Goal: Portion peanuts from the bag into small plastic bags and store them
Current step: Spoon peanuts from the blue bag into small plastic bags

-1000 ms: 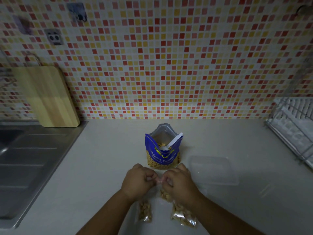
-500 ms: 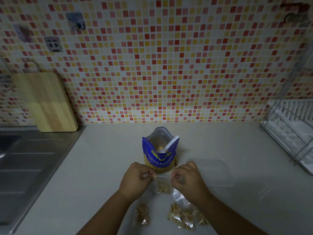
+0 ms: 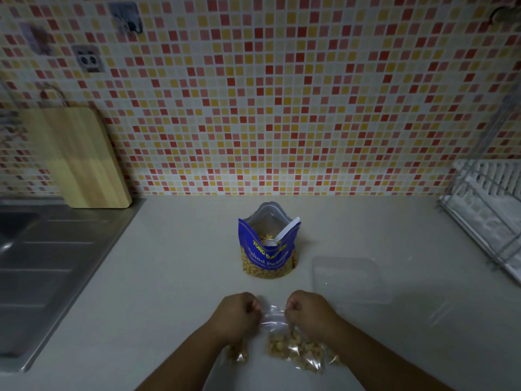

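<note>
Your left hand [image 3: 236, 314] and right hand [image 3: 306, 310] had dropped toward the desk [image 3: 169, 277], both pinching the small bag [image 3: 272, 320] top; sealing looked nearly done.

Peanut bag [image 3: 267, 251] stands behind both hands' small bag [image 3: 275, 320].

Open blue peanut bag [image 3: 266, 249] upright on counter, white scoop [image 3: 279, 235] inside; filled small clear bags [image 3: 296, 348] nearer.

My left hand [image 3: 235, 316] and right hand [image 3: 307, 313] pinching a small plastic bag [image 3: 275, 324], open peanut bag [image 3: 266, 249] behind on the desk [image 3: 169, 277].
</note>
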